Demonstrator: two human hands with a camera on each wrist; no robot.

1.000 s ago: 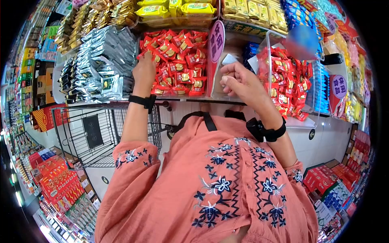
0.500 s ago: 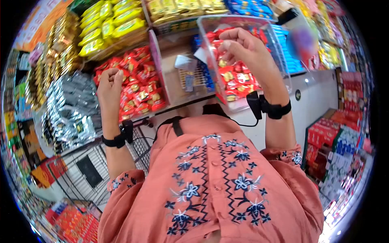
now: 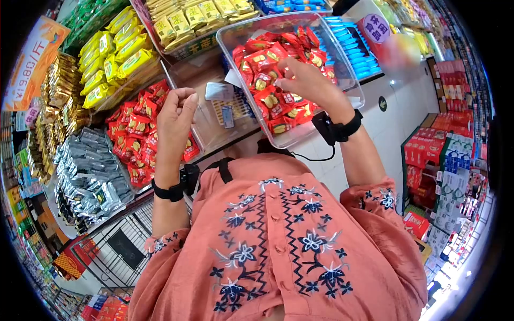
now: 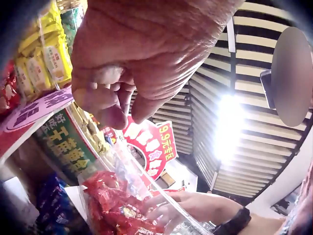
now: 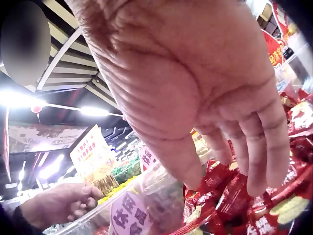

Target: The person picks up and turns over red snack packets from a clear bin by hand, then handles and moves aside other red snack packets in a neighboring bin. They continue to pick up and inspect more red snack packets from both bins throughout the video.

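Lowered since half a second ago, the right hand [image 3: 306,80] reaches relaxed-fingered into the clear bin [image 3: 350,80], touching red snack packets [image 3: 267,59]; left hand [image 3: 175,115] hovers loosely curled, empty, well apart.

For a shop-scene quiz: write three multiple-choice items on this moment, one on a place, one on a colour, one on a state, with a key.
1. Where is the right hand?
A. Over the clear bin of sweets
B. On the cart
C. At the person's side

2. What colour are the packets in that clear bin?
A. Silver
B. Red
C. Green

3. How is the left hand?
A. Pressed flat on a shelf
B. Gripping a silver bag
C. Raised, fingers loosely curled, holding nothing

Key: 1 A, the head view shows its fingers down among the packets. 2 B, the wrappers are red with a yellow picture. 3 C, the left wrist view shows curled fingers with nothing between them.
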